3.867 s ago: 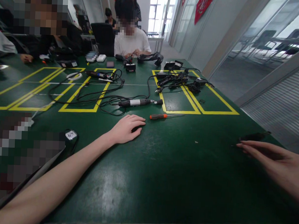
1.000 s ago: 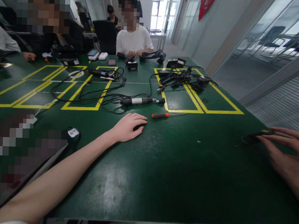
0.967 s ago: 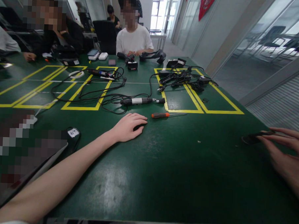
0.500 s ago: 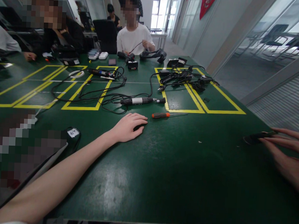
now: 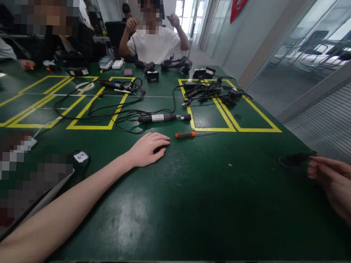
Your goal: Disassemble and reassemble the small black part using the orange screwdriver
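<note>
My left hand [image 5: 148,149] rests palm down on the green table, fingers stretched forward and the thumb apart. The gap under its fingers is dark, and I cannot make out anything held there. Just beyond its fingertips lies a screwdriver [image 5: 185,135] with a grey and orange handle, its shaft pointing right. At the right edge my right hand [image 5: 332,175] is closed in a pinch, its fingers bent, at the near end of a dark flat piece [image 5: 295,160]. That piece is low over or on the table, blurred, and its kind does not show.
An electric screwdriver [image 5: 161,118] with looped black cable lies behind the left hand. Black cords and adapters [image 5: 206,90] are heaped on yellow-taped areas. A dark device with a white label [image 5: 81,157] is at left. A person in a white shirt [image 5: 156,43] sits opposite.
My right hand's fingers have bent inward at the dark piece. The view has shifted slightly, while my left hand stays on the table. The person opposite has raised both hands.
</note>
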